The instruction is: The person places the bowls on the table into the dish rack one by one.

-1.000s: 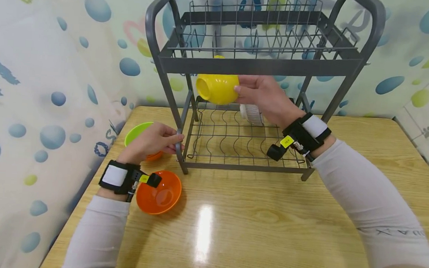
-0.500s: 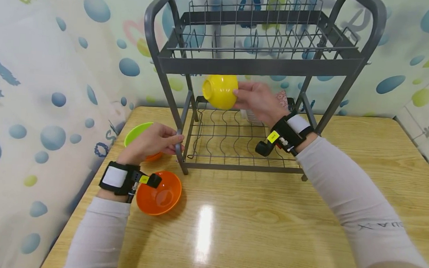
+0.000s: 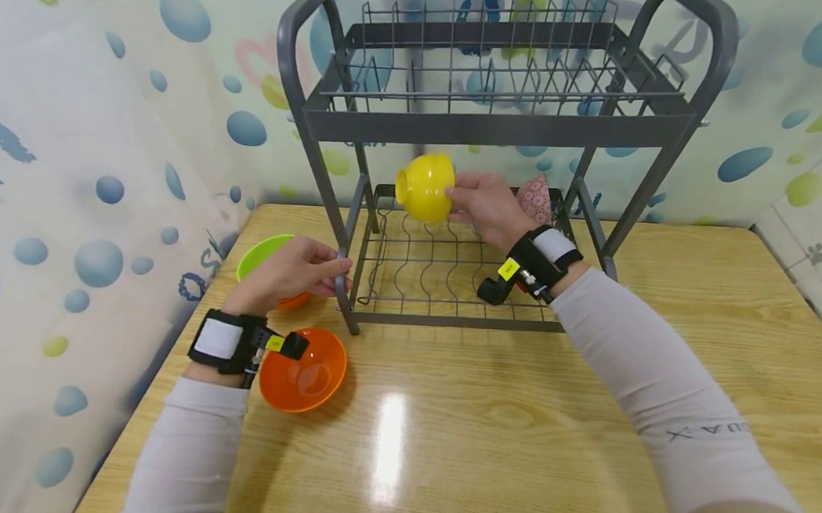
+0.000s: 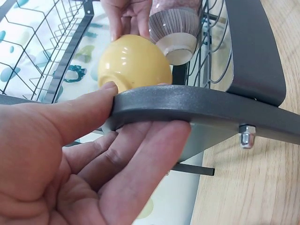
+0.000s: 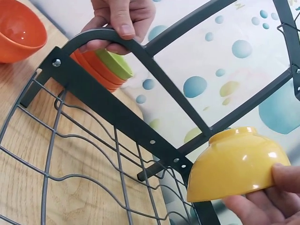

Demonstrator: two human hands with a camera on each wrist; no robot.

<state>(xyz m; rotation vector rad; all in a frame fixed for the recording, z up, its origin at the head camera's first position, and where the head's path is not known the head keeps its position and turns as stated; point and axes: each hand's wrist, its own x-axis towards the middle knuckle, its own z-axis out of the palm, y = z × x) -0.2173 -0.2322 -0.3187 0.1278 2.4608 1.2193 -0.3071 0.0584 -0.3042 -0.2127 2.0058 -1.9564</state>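
Note:
My right hand [image 3: 488, 206] pinches the rim of a yellow bowl [image 3: 425, 187], which is tipped on its side between the two tiers of a grey dish rack [image 3: 496, 128]. The bowl's foot faces left, above the lower wire shelf [image 3: 417, 269]. At the rack's left side, my left hand [image 3: 300, 265] grips the curved side bar [image 4: 173, 101], thumb above and fingers below. Behind the right hand on the lower shelf sit a pink patterned bowl [image 3: 535, 197] and a grey striped bowl [image 4: 176, 30], the latter mostly hidden in the head view.
An orange bowl [image 3: 302, 379] stands on the wooden table [image 3: 513, 435], left of the rack. Behind the left hand is a stack with a green bowl [image 3: 259, 253] on top and orange below. A patterned wall covering [image 3: 106, 151] rises close behind the rack.
My right hand has lowered the yellow bowl from just under the upper tier toward the lower shelf, moving slightly right. More of the pink bowl shows. The left hand stays on the bar.

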